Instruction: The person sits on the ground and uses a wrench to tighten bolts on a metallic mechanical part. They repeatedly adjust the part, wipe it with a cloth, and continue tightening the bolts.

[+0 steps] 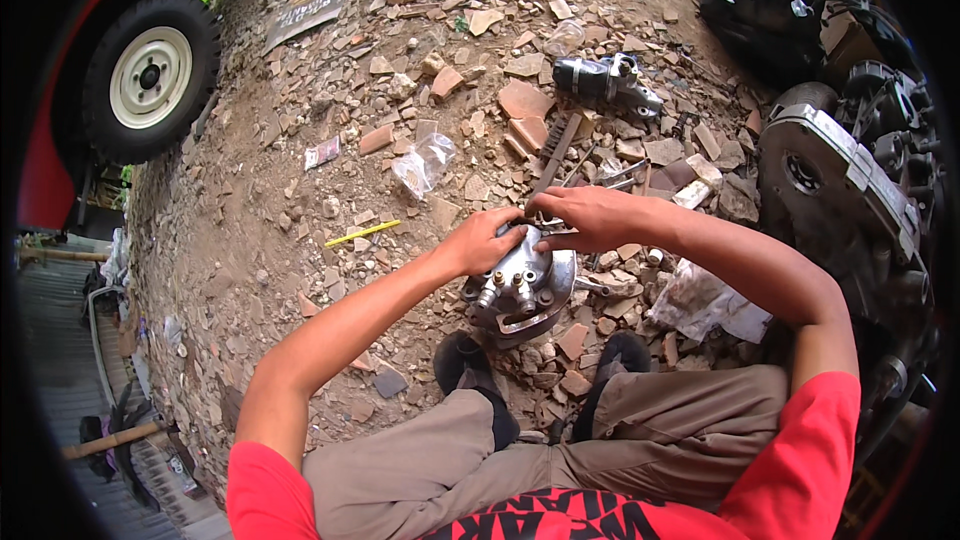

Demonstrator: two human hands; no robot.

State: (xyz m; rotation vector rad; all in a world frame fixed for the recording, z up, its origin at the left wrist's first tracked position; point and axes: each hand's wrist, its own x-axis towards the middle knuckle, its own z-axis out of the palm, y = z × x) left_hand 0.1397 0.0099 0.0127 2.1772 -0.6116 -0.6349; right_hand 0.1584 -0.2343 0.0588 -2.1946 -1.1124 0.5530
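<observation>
While the left hand (pixel 484 242) clasps the metal housing (pixel 523 266), the right hand (pixel 585 217), grip unclear, seemingly works its top, needing steady bracing next.

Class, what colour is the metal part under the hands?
The metal part is mostly silver, best seen in the head view.

Two hands (pixel 484 243) (pixel 588 217), two shoes (pixel 460 358) (pixel 625 351), one wheel (pixel 151 77)

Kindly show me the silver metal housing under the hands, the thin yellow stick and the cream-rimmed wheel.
Silver metal housing (pixel 521 261), head view: on its smooth body.
Thin yellow stick (pixel 362 233), head view: on its middle.
Cream-rimmed wheel (pixel 150 76), head view: on its hub.
</observation>
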